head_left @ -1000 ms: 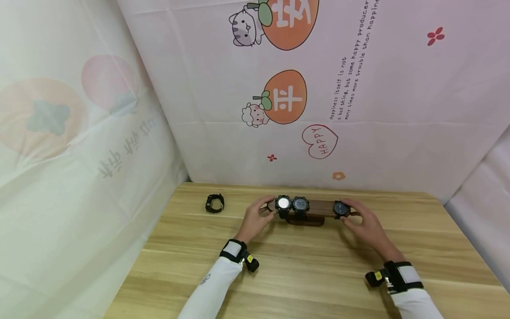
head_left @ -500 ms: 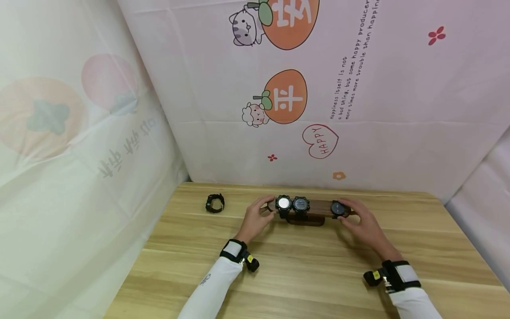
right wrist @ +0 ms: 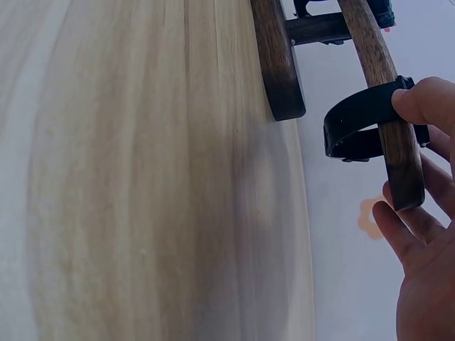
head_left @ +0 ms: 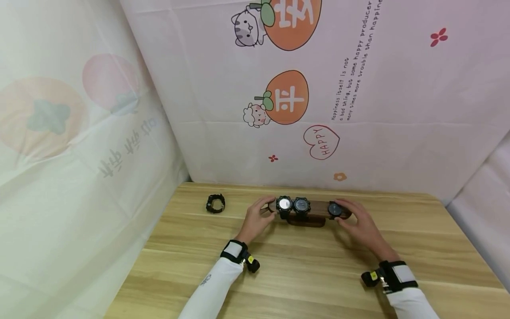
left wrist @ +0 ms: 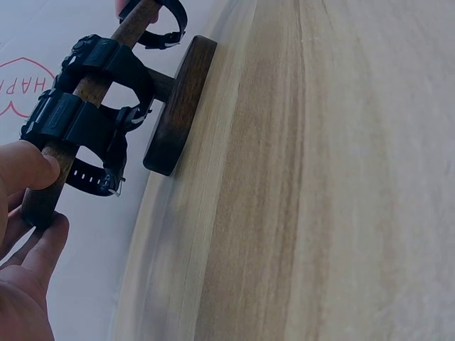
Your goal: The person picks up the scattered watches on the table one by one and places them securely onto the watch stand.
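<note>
A dark wooden watch stand (head_left: 320,208) with a raised bar on a small base stands near the back of the table. Two black watches hang side by side toward the bar's left: one with a bright face (head_left: 284,204), the other with a dark face (head_left: 302,205). My left hand (head_left: 254,221) grips the bar's left end, thumb on the wood in the left wrist view. At the other end my right hand (head_left: 363,226) pinches a third black watch (head_left: 334,209), whose closed strap (right wrist: 355,124) loops round the bar. Some right fingers lie beyond the bar's tip.
Another black watch (head_left: 215,203) lies on the wooden table (head_left: 303,274) at the back left. A printed white cloth (head_left: 223,146) hangs right behind the table's back edge, and more cloth (head_left: 79,199) hangs along the left side.
My right hand has slid the third watch leftward along the bar, away from its right end. The left hand keeps its grip on the left end.
</note>
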Action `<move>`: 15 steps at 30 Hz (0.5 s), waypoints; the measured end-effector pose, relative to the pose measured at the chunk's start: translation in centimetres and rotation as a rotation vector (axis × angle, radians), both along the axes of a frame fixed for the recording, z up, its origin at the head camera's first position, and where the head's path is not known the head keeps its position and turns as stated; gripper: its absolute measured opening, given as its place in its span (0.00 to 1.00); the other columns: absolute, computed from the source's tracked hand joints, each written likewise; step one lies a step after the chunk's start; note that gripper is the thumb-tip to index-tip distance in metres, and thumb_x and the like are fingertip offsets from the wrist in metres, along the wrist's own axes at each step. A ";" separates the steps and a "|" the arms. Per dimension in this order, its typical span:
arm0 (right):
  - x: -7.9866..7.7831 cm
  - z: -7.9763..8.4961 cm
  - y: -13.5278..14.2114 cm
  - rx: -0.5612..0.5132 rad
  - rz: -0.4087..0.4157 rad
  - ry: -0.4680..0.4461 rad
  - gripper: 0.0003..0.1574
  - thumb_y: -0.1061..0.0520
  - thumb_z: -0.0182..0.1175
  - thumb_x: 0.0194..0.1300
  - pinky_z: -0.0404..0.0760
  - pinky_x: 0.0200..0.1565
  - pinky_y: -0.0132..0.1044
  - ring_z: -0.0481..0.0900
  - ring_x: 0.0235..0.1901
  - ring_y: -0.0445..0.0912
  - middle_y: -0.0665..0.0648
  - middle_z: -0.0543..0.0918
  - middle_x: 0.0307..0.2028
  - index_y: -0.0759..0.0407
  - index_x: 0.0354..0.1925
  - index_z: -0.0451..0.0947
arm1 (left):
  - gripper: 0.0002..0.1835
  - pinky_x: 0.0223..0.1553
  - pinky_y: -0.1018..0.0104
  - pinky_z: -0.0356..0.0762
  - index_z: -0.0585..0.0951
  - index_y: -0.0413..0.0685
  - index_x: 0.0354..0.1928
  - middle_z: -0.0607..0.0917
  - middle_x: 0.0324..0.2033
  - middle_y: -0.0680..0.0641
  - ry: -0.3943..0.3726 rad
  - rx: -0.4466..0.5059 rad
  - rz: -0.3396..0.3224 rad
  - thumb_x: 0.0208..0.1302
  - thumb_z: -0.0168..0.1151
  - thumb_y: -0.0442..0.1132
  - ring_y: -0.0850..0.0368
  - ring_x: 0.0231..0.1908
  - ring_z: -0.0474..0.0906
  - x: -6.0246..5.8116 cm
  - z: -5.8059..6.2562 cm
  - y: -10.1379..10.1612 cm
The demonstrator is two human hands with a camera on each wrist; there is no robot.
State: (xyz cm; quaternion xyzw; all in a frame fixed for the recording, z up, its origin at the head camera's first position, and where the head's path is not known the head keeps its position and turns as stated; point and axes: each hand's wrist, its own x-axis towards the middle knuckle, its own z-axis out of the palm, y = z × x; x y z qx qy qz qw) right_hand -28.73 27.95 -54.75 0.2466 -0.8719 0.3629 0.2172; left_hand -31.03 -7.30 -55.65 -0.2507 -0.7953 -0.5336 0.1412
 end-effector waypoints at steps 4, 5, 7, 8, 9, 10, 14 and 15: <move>0.0 0.1 -0.2 0.003 0.001 0.002 0.38 0.64 0.71 0.53 0.69 0.53 0.62 0.67 0.56 0.54 0.61 0.74 0.60 0.56 0.63 0.72 | 0.27 0.54 0.69 0.75 0.74 0.42 0.62 0.76 0.59 0.45 0.001 -0.007 0.007 0.58 0.66 0.29 0.56 0.56 0.73 0.0 0.0 0.0; 0.0 0.1 -0.2 0.005 0.001 0.004 0.38 0.64 0.71 0.53 0.70 0.52 0.61 0.67 0.56 0.54 0.61 0.74 0.60 0.56 0.63 0.72 | 0.27 0.54 0.70 0.75 0.75 0.42 0.62 0.76 0.59 0.45 0.000 -0.011 0.011 0.58 0.66 0.29 0.56 0.56 0.73 0.1 0.1 0.0; 0.0 0.2 -0.3 0.007 0.001 0.007 0.38 0.64 0.71 0.53 0.70 0.52 0.61 0.66 0.55 0.54 0.61 0.74 0.60 0.57 0.63 0.73 | 0.27 0.54 0.70 0.75 0.75 0.42 0.62 0.76 0.59 0.45 0.000 -0.014 0.013 0.58 0.66 0.29 0.56 0.56 0.73 0.1 0.1 0.1; 0.0 0.2 -0.4 0.011 -0.001 0.009 0.38 0.63 0.71 0.53 0.70 0.51 0.61 0.66 0.55 0.54 0.62 0.74 0.60 0.57 0.63 0.73 | 0.27 0.54 0.70 0.75 0.75 0.42 0.61 0.76 0.59 0.45 -0.002 -0.016 0.014 0.58 0.66 0.29 0.56 0.56 0.73 0.1 0.1 0.1; -0.1 0.2 -0.4 0.015 -0.003 0.009 0.38 0.63 0.71 0.53 0.69 0.51 0.62 0.66 0.55 0.54 0.62 0.74 0.60 0.57 0.63 0.73 | 0.27 0.54 0.70 0.75 0.74 0.42 0.62 0.76 0.59 0.44 -0.003 -0.015 0.013 0.58 0.66 0.29 0.56 0.57 0.73 0.1 0.1 0.1; -0.1 0.2 -0.4 0.017 -0.006 0.009 0.38 0.63 0.71 0.53 0.69 0.51 0.62 0.66 0.55 0.55 0.62 0.74 0.60 0.57 0.63 0.73 | 0.27 0.54 0.70 0.75 0.74 0.42 0.62 0.76 0.59 0.44 -0.002 -0.015 0.012 0.58 0.66 0.30 0.56 0.57 0.73 0.1 0.1 0.0; -0.2 0.1 -0.5 0.030 -0.016 0.008 0.38 0.62 0.71 0.54 0.67 0.52 0.66 0.65 0.57 0.58 0.63 0.74 0.60 0.56 0.63 0.72 | 0.27 0.54 0.69 0.75 0.74 0.40 0.62 0.76 0.59 0.42 0.006 -0.008 0.003 0.58 0.66 0.29 0.55 0.56 0.73 0.2 0.2 0.0; -0.2 0.1 -0.6 0.031 -0.016 0.008 0.38 0.61 0.70 0.54 0.67 0.53 0.67 0.65 0.57 0.59 0.63 0.74 0.61 0.56 0.63 0.72 | 0.27 0.54 0.68 0.75 0.74 0.39 0.62 0.76 0.59 0.42 0.007 -0.006 0.002 0.58 0.66 0.29 0.55 0.56 0.73 0.2 0.1 0.0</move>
